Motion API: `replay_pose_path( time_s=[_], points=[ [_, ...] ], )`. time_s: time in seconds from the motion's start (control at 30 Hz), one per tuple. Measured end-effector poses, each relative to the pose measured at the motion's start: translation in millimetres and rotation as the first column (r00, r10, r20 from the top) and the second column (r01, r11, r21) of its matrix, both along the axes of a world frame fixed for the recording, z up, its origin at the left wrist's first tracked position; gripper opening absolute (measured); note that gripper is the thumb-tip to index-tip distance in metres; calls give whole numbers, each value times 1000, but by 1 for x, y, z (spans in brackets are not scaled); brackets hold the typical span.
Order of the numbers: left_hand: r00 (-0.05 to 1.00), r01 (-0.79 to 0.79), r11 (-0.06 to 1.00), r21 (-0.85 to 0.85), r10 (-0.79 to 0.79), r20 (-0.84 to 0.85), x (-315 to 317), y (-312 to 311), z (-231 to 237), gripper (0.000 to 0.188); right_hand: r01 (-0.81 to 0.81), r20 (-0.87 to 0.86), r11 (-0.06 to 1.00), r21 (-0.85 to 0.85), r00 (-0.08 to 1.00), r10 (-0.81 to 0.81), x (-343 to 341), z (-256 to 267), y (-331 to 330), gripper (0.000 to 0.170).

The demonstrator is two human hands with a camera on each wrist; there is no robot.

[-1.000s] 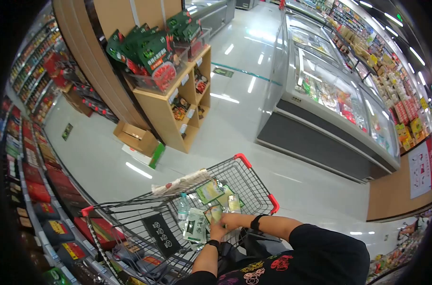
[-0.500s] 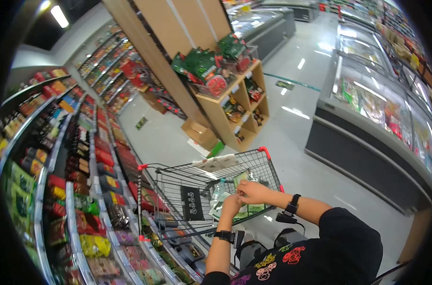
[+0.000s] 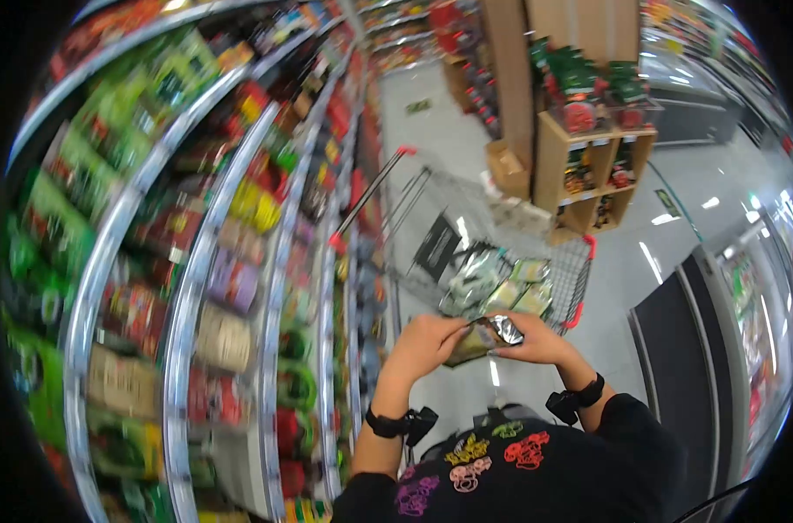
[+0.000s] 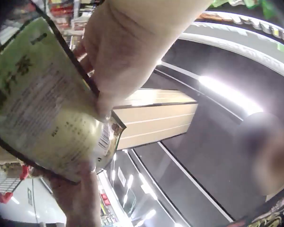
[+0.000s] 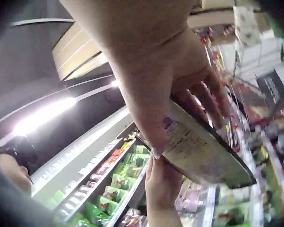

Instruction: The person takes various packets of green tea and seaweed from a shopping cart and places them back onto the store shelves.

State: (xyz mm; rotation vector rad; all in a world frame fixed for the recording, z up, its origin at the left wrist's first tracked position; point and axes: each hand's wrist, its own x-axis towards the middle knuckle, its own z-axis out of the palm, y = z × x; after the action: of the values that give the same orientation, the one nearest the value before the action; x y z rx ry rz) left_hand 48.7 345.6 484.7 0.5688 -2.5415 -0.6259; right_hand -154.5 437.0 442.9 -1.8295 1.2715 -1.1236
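Both hands hold a flat green-and-yellow packet [image 4: 42, 104] with dark edges and printed text. In the head view it is tilted, and a silvery part shows near its top. My left hand [image 3: 422, 344] grips its left side, the thumb on the near face. My right hand [image 3: 531, 342] pinches the opposite side, thumb in front and fingers behind, as the right wrist view shows. Just beyond the hands is a wire shopping cart [image 3: 573, 288] with several similar packets [image 3: 534, 299] and a pale, shiny bag [image 3: 471, 286] inside.
Shelves [image 3: 178, 331] of bagged goods run along the left. Ahead are a wooden shelf unit [image 3: 549, 166] with green bags on top and a cardboard box [image 3: 507, 167] beside it. A dark-sided freezer [image 3: 688, 340] stands to the right. A cloth-like pale item hangs on the cart's far rim.
The head view has swung left toward the shelves. My hands, earlier low over the cart and close together, have come back toward the body and spread apart, with the packet between them.
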Motion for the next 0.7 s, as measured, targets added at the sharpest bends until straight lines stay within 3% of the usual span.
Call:
replay_pose_path(
  time_s=[0.03,0.13,0.23,0.3,0.37,0.4,0.5,0.53,0.6,0.63,0.7],
  points=[
    [998,-53,998,-35,54,25,19,13,12,15,9,-29,995,94,1000,-6,18,-4,5,53],
    [977,-171,985,-40,174,120,85,54,8,21,-97,-4,985,-146,995,97,77,-14,13,49],
    [841,-507,813,-286,539,40,143,96,49,31,-200,284,979,44,942,180,145,10,10,40],
    [678,-683,615,-394,734,-31,176,127,57,39,-286,531,956,64,821,210,179,-5,14,36],
    [555,-786,484,-384,826,-97,212,155,57,54,-382,801,921,80,574,169,216,-3,28,36],
    [506,-835,431,-343,847,-166,227,169,59,58,-398,880,916,59,453,140,232,-1,39,35],
    [333,-928,233,-291,866,-372,258,202,57,62,-526,941,850,34,304,150,267,-4,68,36],
    [325,-944,317,-90,846,-422,268,210,51,60,-542,952,839,47,279,126,279,-4,79,38],
    [289,-822,483,301,810,-510,286,222,36,58,-558,971,827,76,229,66,301,-4,102,42],
    [272,-748,531,398,792,-547,291,226,32,43,-560,978,823,92,207,32,310,-9,111,40],
    [295,-506,644,574,755,-586,305,227,8,33,-496,973,858,135,230,-20,326,-6,131,38]
  ],
)
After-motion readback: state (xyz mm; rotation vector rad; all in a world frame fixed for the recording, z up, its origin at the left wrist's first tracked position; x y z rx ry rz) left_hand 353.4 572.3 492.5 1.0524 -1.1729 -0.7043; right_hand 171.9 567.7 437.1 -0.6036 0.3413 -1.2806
